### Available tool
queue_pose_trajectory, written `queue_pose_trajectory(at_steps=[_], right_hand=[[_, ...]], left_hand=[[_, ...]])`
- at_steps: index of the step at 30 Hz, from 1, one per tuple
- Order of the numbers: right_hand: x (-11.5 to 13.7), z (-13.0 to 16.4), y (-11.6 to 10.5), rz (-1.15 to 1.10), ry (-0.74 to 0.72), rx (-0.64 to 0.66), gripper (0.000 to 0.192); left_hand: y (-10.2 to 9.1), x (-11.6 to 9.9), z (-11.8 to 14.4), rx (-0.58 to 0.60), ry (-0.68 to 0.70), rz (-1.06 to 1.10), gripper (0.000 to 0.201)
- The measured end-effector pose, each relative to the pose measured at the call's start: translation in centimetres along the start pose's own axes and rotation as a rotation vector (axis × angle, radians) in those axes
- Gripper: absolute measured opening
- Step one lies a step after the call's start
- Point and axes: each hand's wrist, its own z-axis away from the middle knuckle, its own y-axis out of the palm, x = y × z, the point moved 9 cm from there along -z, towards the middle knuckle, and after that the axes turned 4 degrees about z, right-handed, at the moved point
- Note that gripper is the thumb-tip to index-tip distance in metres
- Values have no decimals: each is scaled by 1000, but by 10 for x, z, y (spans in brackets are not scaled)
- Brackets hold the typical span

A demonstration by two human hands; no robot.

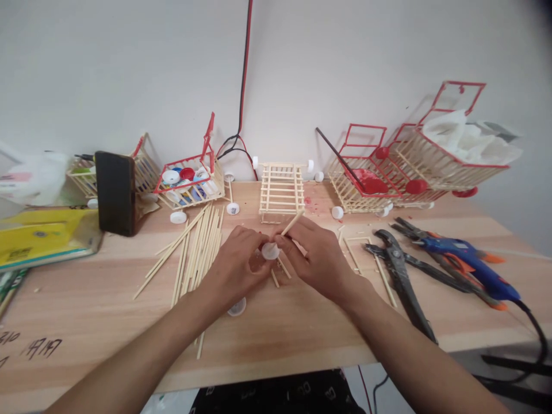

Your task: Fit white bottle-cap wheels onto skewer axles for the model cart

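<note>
My left hand point(235, 259) pinches a white plastic bottle cap point(270, 251), its hollow side facing me. Between the fingers of my right hand point(321, 256) is a thin wooden stick point(293, 223), slanting down toward the cap. Whether its lower end touches the cap I cannot tell. Just beyond my hands stands a small slatted stick frame point(282, 187) with white cap wheels at its far end. Another cap point(237, 307) lies on the table below my left hand. Short stick pieces rest under my fingers, partly hidden.
Loose wooden sticks point(200, 247) lie left of my hands. To the right are pliers point(399, 276) and a blue glue gun point(474, 261). Miniature carts point(190, 181) line the wall, one holding caps. A black phone point(115, 192) stands upright by a yellow book point(52, 236).
</note>
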Motion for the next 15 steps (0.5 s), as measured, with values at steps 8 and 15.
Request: queue_pose_trajectory(at_steps=[8,15], right_hand=[[3,1,1,31,-25,2,23],[3,2,0,31,-39,-5,22]], left_hand=[[-4,-1,1,-25,9,8,18],[-5,-2,2,-40,14,21,17]])
